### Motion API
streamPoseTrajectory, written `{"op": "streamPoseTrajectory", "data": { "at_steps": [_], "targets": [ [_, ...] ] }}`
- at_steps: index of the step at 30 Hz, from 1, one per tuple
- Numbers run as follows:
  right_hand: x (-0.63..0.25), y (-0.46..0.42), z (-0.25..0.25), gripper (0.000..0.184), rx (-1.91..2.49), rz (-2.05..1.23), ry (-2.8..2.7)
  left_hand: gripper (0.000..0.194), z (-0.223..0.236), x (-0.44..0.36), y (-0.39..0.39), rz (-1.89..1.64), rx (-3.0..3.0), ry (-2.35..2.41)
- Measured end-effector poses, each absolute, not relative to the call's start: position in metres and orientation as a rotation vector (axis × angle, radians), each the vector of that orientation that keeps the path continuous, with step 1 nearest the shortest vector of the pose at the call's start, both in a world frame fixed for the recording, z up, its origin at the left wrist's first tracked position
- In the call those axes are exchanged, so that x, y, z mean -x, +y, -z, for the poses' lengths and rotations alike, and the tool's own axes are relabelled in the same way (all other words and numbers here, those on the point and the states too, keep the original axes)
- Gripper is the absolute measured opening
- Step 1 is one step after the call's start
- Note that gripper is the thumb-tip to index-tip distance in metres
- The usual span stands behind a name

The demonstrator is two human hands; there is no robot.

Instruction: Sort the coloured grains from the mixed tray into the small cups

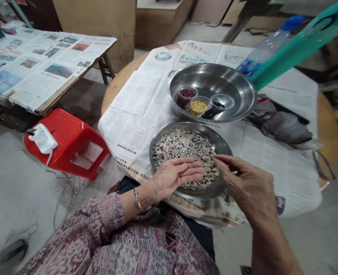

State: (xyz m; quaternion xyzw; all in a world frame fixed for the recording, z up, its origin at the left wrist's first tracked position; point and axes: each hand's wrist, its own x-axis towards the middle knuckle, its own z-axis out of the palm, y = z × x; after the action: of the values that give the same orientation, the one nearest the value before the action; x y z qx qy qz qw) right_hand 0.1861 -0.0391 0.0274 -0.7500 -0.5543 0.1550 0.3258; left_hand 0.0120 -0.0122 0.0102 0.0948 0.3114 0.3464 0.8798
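Observation:
A steel plate (160,138) heaped with mixed beans and grains (183,147) sits on a newspaper-covered round table (115,82). My left hand (173,176) lies palm up and open over the plate's near edge, fingers stretched out. My right hand (243,183) hovers at the plate's right rim with fingertips pinched together over the beans; what they hold is too small to see. Behind the plate, a steel bowl (237,86) holds three small clear cups: red beans (186,94), yellow grains (197,107) and black beans (219,104).
A clear water bottle (267,46) and a teal plastic piece (297,46) lie at the bowl's right. Dark cloth (283,124) rests on the table's right side. A red stool (68,141) with a white charger stands on the floor left, beside another newspaper-covered table (42,61).

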Motion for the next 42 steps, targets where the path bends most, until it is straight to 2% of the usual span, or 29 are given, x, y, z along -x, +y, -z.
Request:
{"op": "streamPoseTrajectory", "data": {
  "at_steps": [14,20,25,31,36,38,42],
  "targets": [
    [-0.186,-0.022,0.006,0.029,2.117,-0.077,-1.930,0.020,-0.021,-0.013,-0.013,-0.730,-0.232,0.763],
    [-0.184,-0.018,0.007,0.030,2.177,-0.043,-1.948,0.018,-0.019,-0.011,-0.011,-0.742,-0.177,0.697],
    [-0.191,-0.026,0.002,0.031,2.162,-0.176,-1.797,0.017,-0.016,-0.011,-0.007,-0.728,-0.108,0.668],
    [-0.184,-0.030,-0.014,0.031,2.031,-0.377,-1.582,0.026,-0.019,-0.012,-0.010,-0.764,-0.126,0.664],
    [-0.176,-0.036,-0.034,0.038,1.778,-0.748,-1.505,0.021,-0.021,-0.013,-0.011,-0.770,-0.104,0.688],
    [-0.182,-0.038,-0.036,0.040,1.833,-0.691,-1.473,0.018,-0.020,-0.013,-0.010,-0.765,-0.078,0.712],
    [-0.203,-0.041,-0.027,0.031,2.126,-0.297,-1.578,0.020,-0.018,-0.012,-0.006,-0.742,-0.020,0.685]
  ]
}}
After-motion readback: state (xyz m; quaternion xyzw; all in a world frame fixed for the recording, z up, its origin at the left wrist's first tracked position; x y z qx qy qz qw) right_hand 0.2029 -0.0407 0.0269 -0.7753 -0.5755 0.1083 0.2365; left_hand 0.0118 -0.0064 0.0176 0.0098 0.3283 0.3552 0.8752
